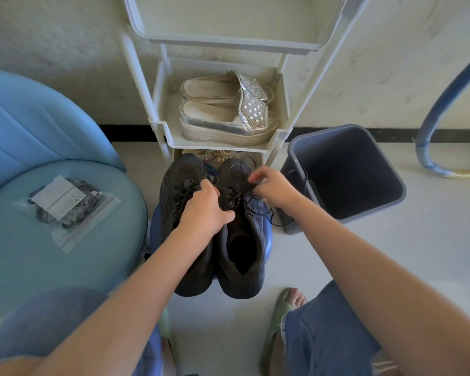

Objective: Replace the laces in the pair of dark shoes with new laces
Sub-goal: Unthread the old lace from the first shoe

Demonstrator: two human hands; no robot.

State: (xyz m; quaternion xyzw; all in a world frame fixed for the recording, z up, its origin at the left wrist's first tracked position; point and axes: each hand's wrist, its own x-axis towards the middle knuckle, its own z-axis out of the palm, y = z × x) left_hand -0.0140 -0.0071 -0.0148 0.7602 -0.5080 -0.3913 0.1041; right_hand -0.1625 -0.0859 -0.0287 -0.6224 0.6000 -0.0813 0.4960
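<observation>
Two dark shoes stand side by side on a small blue stool, toes pointing away from me. My left hand (pixel 205 206) grips the tongue area between the left shoe (pixel 179 180) and the right shoe (pixel 244 248). My right hand (pixel 273 188) pinches the dark speckled lace (pixel 277 222) of the right shoe near its upper eyelets; a loose loop of that lace hangs off the shoe's right side. The left shoe is still fully laced. A clear zip bag (pixel 68 207) with dark laces and a white label lies on the blue chair seat at left.
A white shelf rack (pixel 160 109) stands straight ahead with silver platform sandals (pixel 225 112) on its lower tier. A grey bin (pixel 364 213) sits on the floor right of the shoes. The blue chair (pixel 25 131) fills the left. My knees and green slippers are below.
</observation>
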